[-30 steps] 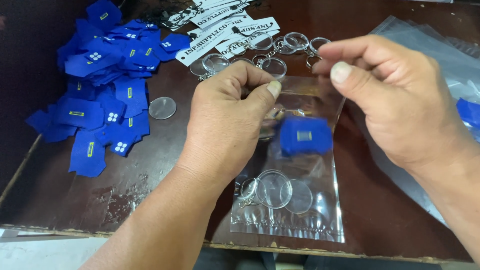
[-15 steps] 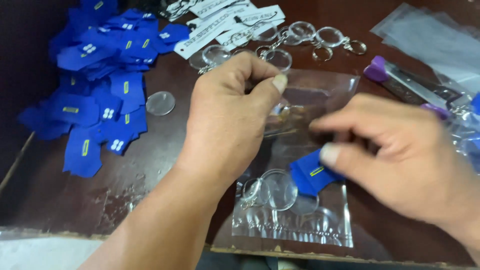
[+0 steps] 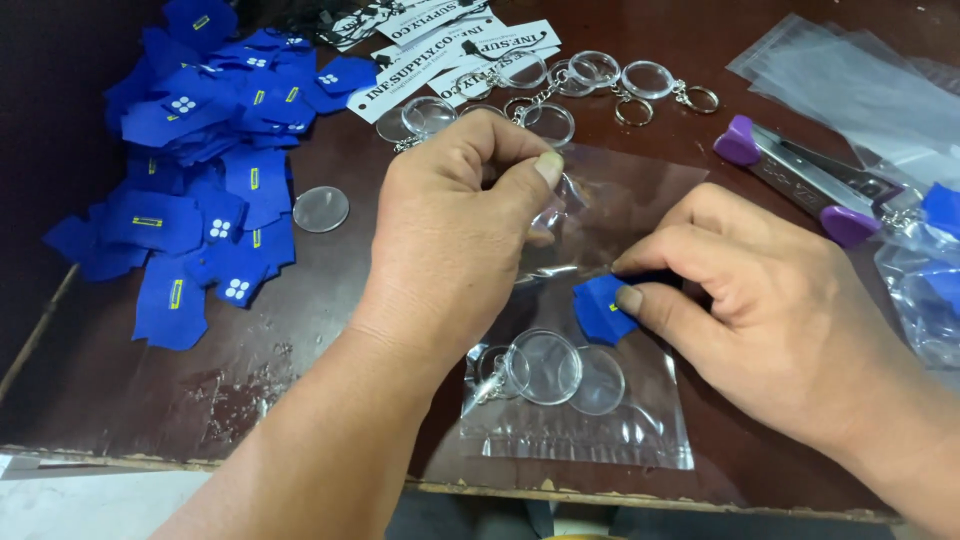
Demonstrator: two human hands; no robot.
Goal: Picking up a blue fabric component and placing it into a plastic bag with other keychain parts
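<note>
A clear plastic bag (image 3: 610, 425) lies on the dark wooden table (image 3: 300, 330). Inside it sit round clear keychain discs (image 3: 545, 367) and a small blue shirt-shaped piece (image 3: 600, 305). My left hand (image 3: 455, 220) pinches the bag's upper edge between thumb and fingers, lifting it a little. My right hand (image 3: 770, 310) rests on the bag, thumb and fingertips pressing the blue piece down through the plastic.
A heap of blue shirt-shaped pieces (image 3: 205, 160) covers the left of the table, with a loose clear disc (image 3: 321, 209) beside it. White printed cards (image 3: 440, 50) and clear keyrings (image 3: 590, 75) lie at the back. Purple-handled pliers (image 3: 800, 175) and more clear bags (image 3: 860, 90) are at right.
My right hand came down from the bag's mouth onto the bag. The blue piece slid lower inside the bag and my right fingers now press on it.
</note>
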